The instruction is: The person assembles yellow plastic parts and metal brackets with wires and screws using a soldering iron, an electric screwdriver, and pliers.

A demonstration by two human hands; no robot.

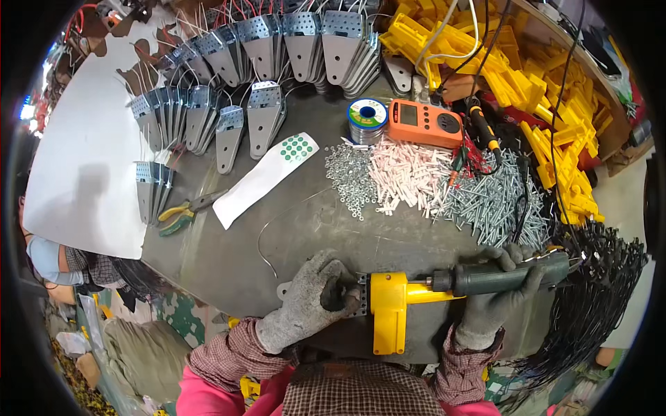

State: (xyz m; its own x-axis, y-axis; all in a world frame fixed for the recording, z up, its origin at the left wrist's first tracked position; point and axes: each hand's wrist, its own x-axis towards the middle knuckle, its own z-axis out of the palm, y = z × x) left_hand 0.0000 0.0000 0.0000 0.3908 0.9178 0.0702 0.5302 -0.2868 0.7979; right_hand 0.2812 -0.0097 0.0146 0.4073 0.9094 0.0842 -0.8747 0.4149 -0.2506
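At the near edge of the table, my left hand, in a grey glove, is closed around a grey metal plate with small holes. Against the plate's right end sits a yellow plastic housing, whose narrow arm points right. My right hand, also gloved, wraps round a black electric screwdriver lying level. Its bit runs left to the housing; the exact point of contact is too small to make out. My left fingers hide most of the plate, though its rounded tip shows beyond them.
Piles of screws, pinkish-white sleeves and nuts lie ahead. Behind them are a solder spool and an orange meter. Stacked metal plates, pliers, a sticker strip, yellow housings and black cables surround these.
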